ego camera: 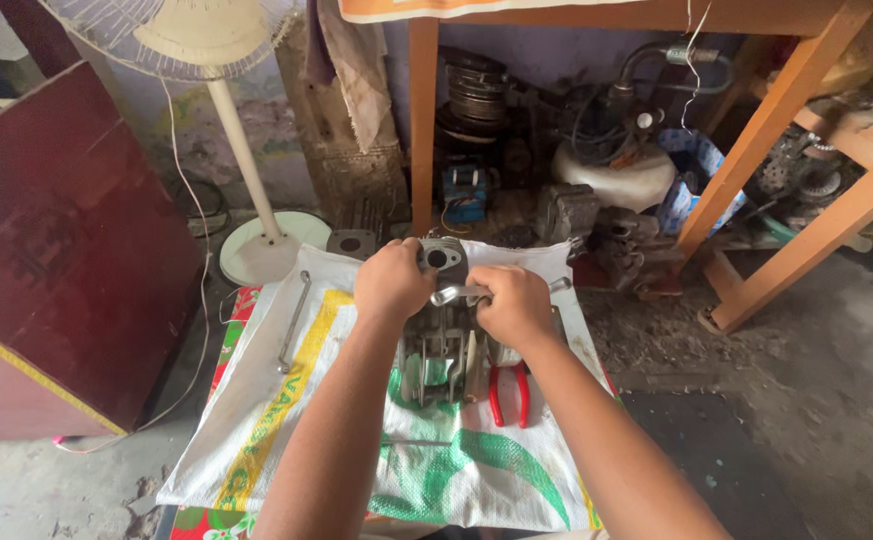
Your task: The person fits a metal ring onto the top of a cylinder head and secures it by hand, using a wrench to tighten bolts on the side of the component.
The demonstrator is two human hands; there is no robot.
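A grey finned metal engine block (444, 352) stands on a white woven sack (287, 400) with green and yellow print. My left hand (393, 281) grips the block's top left, beside a round port (438, 258). My right hand (513, 304) is closed around a metal wrench (454, 294) that lies across the top of the block, its far end sticking out to the right of my fist.
Red-handled pliers (510, 392) lie right of the block. A long spanner (293, 320) rests on the sack's left. A pedestal fan base (262, 247) and maroon cabinet (57, 250) stand left. An orange wooden table frame (757, 150) shelters engine parts behind.
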